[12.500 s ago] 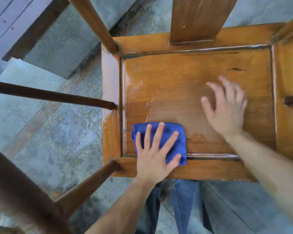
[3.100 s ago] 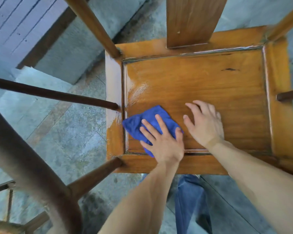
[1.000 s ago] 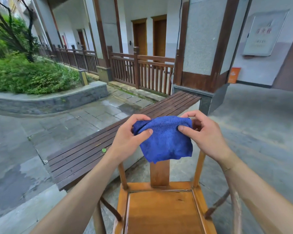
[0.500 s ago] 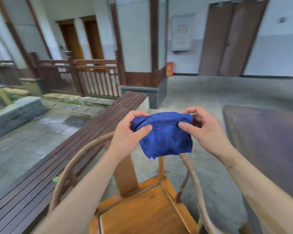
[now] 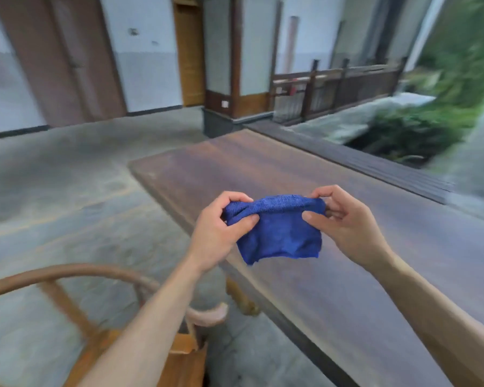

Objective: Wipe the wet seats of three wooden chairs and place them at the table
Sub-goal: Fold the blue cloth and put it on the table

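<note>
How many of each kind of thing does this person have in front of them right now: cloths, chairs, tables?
Blue cloth, pinched by the left hand and the right hand: 1
Wooden chair, partly in view: 1
Long dark table: 1
Total: 3

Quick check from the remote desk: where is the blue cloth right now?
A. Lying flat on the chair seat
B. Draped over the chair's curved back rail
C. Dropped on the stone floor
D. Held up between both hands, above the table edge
D: the left hand and right hand each pinch a top corner of the blue cloth, which hangs in the air in front of the long dark table.
</note>
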`<control>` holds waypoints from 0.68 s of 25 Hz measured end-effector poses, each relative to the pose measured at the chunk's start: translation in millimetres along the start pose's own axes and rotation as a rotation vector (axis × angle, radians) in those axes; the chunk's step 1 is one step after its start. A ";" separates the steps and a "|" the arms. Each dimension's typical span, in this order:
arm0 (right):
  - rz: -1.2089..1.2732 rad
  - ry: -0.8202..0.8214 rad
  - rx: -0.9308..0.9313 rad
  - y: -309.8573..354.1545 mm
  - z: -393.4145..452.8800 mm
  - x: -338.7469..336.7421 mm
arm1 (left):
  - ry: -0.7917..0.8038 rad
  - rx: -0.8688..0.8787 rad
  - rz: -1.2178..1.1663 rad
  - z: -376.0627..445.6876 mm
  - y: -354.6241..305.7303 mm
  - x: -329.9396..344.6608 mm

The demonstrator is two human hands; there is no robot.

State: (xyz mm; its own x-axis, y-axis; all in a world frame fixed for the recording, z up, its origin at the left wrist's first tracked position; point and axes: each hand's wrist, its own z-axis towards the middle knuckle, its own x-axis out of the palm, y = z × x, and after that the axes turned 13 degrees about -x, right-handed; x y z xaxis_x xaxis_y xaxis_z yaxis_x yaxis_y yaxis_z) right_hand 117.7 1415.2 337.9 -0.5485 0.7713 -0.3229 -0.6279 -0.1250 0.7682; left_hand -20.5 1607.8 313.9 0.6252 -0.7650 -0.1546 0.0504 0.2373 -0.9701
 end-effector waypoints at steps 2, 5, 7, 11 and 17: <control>-0.121 -0.126 0.047 6.7 -32.1 -53.4 | 0.156 0.027 -0.042 4.9 -11.2 56.0; -0.294 -0.278 0.102 24.0 -87.5 -126.1 | 0.378 0.049 -0.095 0.1 -32.8 141.1; -0.387 -0.402 0.142 42.3 -135.9 -175.6 | 0.534 0.074 -0.119 -15.4 -51.4 204.8; -0.540 -0.650 0.203 94.8 -240.6 -252.8 | 0.810 0.161 -0.164 -75.7 -94.2 322.3; -0.722 -0.919 0.282 180.0 -401.7 -322.1 | 1.132 0.230 -0.221 -214.5 -144.2 460.1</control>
State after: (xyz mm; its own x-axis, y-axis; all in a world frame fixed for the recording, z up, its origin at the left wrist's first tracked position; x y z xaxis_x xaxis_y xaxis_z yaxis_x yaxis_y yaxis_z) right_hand -40.5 893.6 358.1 0.5510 0.7782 -0.3015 -0.4221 0.5715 0.7037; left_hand 92.8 1093.2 342.5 -0.4577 -0.8713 -0.1771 0.2825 0.0463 -0.9582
